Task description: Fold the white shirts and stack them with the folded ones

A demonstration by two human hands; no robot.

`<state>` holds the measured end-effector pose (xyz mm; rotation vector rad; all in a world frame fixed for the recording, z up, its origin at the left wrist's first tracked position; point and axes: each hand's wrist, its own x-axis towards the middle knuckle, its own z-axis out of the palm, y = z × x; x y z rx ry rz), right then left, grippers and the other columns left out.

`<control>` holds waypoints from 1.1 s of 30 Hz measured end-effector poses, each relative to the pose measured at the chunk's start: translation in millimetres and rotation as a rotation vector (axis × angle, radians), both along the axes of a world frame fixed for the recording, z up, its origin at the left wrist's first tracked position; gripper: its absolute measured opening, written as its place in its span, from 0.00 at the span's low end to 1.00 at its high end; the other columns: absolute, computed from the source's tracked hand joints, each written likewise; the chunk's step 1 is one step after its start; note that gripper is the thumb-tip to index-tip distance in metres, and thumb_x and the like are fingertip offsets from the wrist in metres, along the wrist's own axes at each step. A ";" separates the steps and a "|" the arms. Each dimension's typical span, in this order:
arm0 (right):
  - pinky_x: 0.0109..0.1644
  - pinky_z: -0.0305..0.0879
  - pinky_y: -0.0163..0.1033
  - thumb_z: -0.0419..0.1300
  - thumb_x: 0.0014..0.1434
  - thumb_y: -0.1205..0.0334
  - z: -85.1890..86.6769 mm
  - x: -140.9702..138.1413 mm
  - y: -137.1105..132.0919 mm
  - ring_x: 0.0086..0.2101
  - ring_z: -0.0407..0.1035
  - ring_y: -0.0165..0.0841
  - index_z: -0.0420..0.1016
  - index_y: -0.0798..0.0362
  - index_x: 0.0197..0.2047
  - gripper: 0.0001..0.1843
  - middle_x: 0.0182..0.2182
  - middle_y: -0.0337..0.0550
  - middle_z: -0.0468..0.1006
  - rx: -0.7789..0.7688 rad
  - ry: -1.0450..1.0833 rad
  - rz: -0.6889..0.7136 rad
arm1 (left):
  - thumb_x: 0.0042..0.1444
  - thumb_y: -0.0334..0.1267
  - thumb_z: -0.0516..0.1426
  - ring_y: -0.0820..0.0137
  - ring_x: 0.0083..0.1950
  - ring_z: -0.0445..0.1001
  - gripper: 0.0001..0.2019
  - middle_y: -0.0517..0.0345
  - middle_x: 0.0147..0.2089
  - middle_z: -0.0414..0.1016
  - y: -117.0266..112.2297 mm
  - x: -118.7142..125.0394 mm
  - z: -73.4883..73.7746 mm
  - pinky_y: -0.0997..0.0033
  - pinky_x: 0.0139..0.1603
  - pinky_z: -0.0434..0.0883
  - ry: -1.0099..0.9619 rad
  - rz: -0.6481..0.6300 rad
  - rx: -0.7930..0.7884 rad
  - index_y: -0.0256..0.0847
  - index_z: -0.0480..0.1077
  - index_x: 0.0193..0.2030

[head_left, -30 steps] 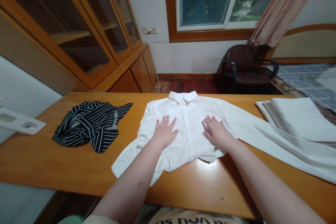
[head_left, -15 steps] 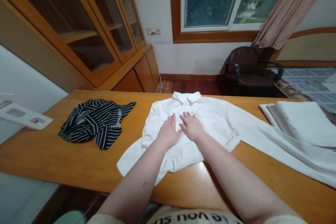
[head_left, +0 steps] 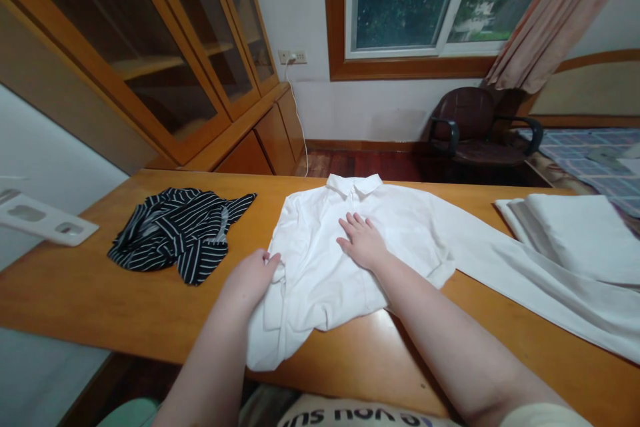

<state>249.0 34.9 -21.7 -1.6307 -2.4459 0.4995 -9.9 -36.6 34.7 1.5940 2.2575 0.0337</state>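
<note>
A white collared shirt (head_left: 320, 233) lies spread on the wooden table (head_left: 350, 360), its collar toward the far edge. At the shirt's left side, my left hand (head_left: 255, 273) is closed on the white fabric by the sleeve, thumb against the fingers. My right hand (head_left: 363, 240) rests flat on the middle of the shirt below the collar, fingers apart. One long sleeve stretches out to the right across the table. The other sleeve hangs bunched toward the near edge on the left.
A crumpled black-and-white striped garment (head_left: 175, 233) lies on the left of the table. Folded white cloth (head_left: 575, 233) is stacked at the right. A white plastic piece (head_left: 45, 217) juts in from the left. Beyond the table are a cabinet (head_left: 200, 113) and an armchair (head_left: 470, 123).
My left hand has moved left from the shirt's middle to its left side and taken hold of the fabric. The left sleeve has shifted inward. My right hand stays flat in place.
</note>
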 end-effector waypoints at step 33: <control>0.66 0.35 0.50 0.46 0.63 0.46 3.6 1.6 0.1 0.65 0.40 0.41 0.55 0.52 0.67 0.33 0.67 0.48 0.49 -0.013 0.036 0.015 | 0.56 0.46 0.51 0.52 0.54 0.70 0.27 0.44 0.55 0.71 -2.9 -111.8 -3.8 0.57 0.53 0.67 0.118 0.277 0.286 0.36 0.62 0.60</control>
